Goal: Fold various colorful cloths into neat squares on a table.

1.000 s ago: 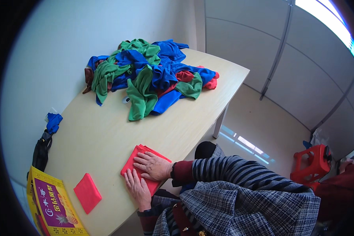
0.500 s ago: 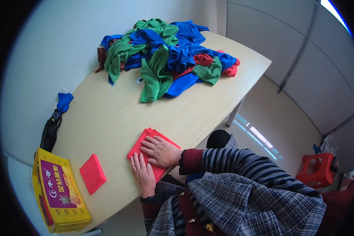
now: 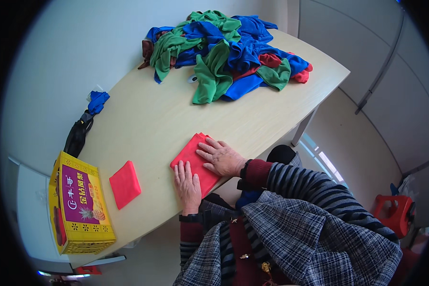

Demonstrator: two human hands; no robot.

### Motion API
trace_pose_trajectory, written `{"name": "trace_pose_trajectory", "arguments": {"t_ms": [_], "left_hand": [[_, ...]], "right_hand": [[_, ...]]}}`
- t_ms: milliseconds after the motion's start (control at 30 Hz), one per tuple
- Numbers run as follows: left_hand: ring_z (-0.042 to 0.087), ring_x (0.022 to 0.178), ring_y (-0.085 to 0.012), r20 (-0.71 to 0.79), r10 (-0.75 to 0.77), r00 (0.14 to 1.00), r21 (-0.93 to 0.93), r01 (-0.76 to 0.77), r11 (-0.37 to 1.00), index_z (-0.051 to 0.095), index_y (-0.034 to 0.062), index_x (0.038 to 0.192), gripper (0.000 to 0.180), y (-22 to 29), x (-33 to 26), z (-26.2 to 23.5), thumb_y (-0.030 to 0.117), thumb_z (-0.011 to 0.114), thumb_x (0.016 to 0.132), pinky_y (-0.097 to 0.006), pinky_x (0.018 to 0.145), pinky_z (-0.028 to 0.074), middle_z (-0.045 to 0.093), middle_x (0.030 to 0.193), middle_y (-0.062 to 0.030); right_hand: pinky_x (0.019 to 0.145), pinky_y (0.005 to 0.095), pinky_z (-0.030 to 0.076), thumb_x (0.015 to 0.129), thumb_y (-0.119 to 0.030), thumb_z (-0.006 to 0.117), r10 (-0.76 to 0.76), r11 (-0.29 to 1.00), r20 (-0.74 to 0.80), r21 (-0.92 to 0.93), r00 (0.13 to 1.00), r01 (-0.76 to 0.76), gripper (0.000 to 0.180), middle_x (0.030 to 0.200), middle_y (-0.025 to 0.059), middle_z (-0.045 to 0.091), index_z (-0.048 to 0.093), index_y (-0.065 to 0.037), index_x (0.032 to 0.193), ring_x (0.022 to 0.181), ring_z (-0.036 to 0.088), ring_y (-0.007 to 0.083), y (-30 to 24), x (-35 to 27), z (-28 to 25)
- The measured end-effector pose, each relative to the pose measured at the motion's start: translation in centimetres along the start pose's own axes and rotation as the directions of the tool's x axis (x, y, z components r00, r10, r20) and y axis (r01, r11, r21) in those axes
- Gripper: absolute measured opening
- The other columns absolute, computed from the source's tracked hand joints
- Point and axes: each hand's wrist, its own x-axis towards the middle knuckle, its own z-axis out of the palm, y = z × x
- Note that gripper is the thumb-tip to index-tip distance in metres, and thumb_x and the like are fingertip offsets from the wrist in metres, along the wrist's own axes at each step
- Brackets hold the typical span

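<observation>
1. At the near edge of the bench (image 3: 143,124), a folded red cloth (image 3: 193,153) lies flat, its long axis running from about 11 o'clock to 5 o'clock.
2. Left hand (image 3: 187,182) lies flat, fingers spread open, palm down on the cloth's near end; it grips nothing.
3. Right hand (image 3: 220,157) is likewise open and flat, pressing on the cloth's 3 o'clock side.
4. Toward 9 o'clock sits a second folded red cloth (image 3: 125,183), then a yellow box (image 3: 78,205).
5. At 12 o'clock, well apart, a heap of green, blue and red cloths (image 3: 224,52).
</observation>
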Motion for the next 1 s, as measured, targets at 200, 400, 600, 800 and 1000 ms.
{"name": "trace_pose_trajectory", "arguments": {"t_ms": [200,400,600,800,1000], "left_hand": [[0.022,0.153,-0.0370,-0.019,0.017,1.000,0.027,-0.017,1.000,0.038,0.0030,0.154,0.054,-0.1,-0.1,0.2,0.026,0.043,0.105,-0.046,0.124,0.020,0.032,0.162,-0.0180],[0.022,0.153,-0.0368,-0.014,-0.003,1.000,0.033,0.003,0.999,0.038,0.0029,0.154,0.054,0.2,-0.3,0.1,0.027,0.043,0.106,-0.046,0.124,0.020,0.032,0.163,-0.0181],[0.023,0.152,-0.0372,0.017,-0.060,0.998,0.052,0.059,0.997,0.038,0.0032,0.154,0.056,1.0,-0.9,-0.4,0.031,0.044,0.106,-0.047,0.123,0.021,0.032,0.162,-0.0188],[0.025,0.151,-0.0379,0.001,-0.070,0.998,0.081,0.070,0.994,0.039,0.0037,0.153,0.058,1.9,-1.7,-0.7,0.036,0.045,0.106,-0.050,0.121,0.025,0.032,0.162,-0.0190],[0.029,0.149,-0.0379,-0.017,-0.062,0.998,0.128,0.063,0.990,0.040,0.0040,0.152,0.062,2.5,-2.4,-1.0,0.042,0.048,0.104,-0.054,0.115,0.032,0.033,0.161,-0.0187]], "right_hand": [[0.119,0.0472,0.029,0.103,-0.041,0.047,0.052,0.999,-0.041,-0.015,0.998,-0.052,0.056,0.157,0.0130,0.040,0.045,-0.013,0.152,0.144,0.037,0.0333,1.2,-1.6,-0.3],[0.119,0.0465,0.029,0.103,-0.039,0.048,0.072,0.997,-0.043,-0.030,0.996,-0.073,0.056,0.155,0.0161,0.041,0.043,-0.013,0.152,0.144,0.038,0.0337,1.7,-2.5,-0.8],[0.118,0.0470,0.030,0.102,-0.040,0.050,0.092,0.996,-0.009,-0.022,0.996,-0.092,0.057,0.152,0.0173,0.044,0.042,-0.012,0.152,0.143,0.038,0.0337,2.0,-2.1,-1.3],[0.111,0.0441,0.036,0.100,-0.043,0.053,0.096,0.992,-0.110,-0.070,0.989,-0.104,0.055,0.139,0.0122,0.052,0.050,-0.011,0.144,0.133,0.045,0.0291,3.3,-1.1,-0.9],[0.115,0.0462,0.033,0.098,-0.042,0.056,0.217,0.976,0.012,0.030,0.976,-0.217,0.056,0.145,0.0163,0.051,0.051,-0.007,0.142,0.138,0.043,0.0328,3.3,-0.3,-2.0]]}}
